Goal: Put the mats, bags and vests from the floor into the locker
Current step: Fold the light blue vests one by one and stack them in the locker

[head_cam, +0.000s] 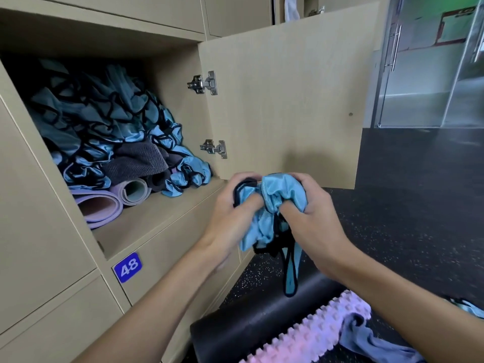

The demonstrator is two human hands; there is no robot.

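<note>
Both hands bunch up a light-blue vest with black trim (pixel 275 203) in front of the open locker (pixel 167 205). My left hand (pixel 233 213) grips its left side and my right hand (pixel 311 216) grips its right side; a strap loop hangs down below. Inside the locker lies a heap of similar blue vests (pixel 99 113), grey cloth (pixel 138 158) and two rolled mats, a purple one (pixel 100 208) and a paler one (pixel 135 191). On the floor at the lower right another blue vest (pixel 468 307) shows at the frame edge.
The locker door (pixel 288 100) stands open to the right. Below my arms lie a black roller (pixel 256 323), a pink spiky roller (pixel 314 334) and a blue-grey cloth (pixel 366 339) on dark speckled floor (pixel 419 205). A closed locker with the label 48 (pixel 128 267) is beneath. Glass doors (pixel 419 74) stand at the far right.
</note>
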